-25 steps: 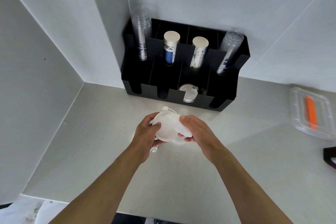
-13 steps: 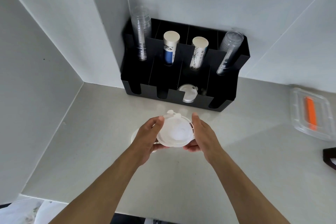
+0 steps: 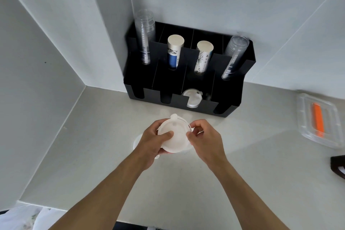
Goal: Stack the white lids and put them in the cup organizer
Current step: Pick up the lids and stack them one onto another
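Pale grey tabletop (image 3: 93, 155) in a corner of white walls. Left hand (image 3: 153, 142) and right hand (image 3: 205, 140) raised just above it, both clasped on a small stack of round white plastic lids (image 3: 176, 136): left fingers (image 3: 166, 134) with the thumb pressed on the top face and the rest curled beneath, right fingers (image 3: 194, 132) pinching the right rim. Stack tilted toward the camera, a small tab at its far edge. Beneath the hands, another white lid (image 3: 137, 141) flat on the tabletop, mostly hidden. Farther back, against the wall, a black compartmented cup organizer (image 3: 231, 102); in its third front slot from the left, more pale lids (image 3: 192, 98) standing on edge. In the rear compartments, two stacks of clear plastic cups (image 3: 144, 37) at the ends and two stacks of printed paper cups (image 3: 174, 50) between them. Well apart at the right, a clear plastic box (image 3: 306, 117) with an orange item (image 3: 318, 119) inside.
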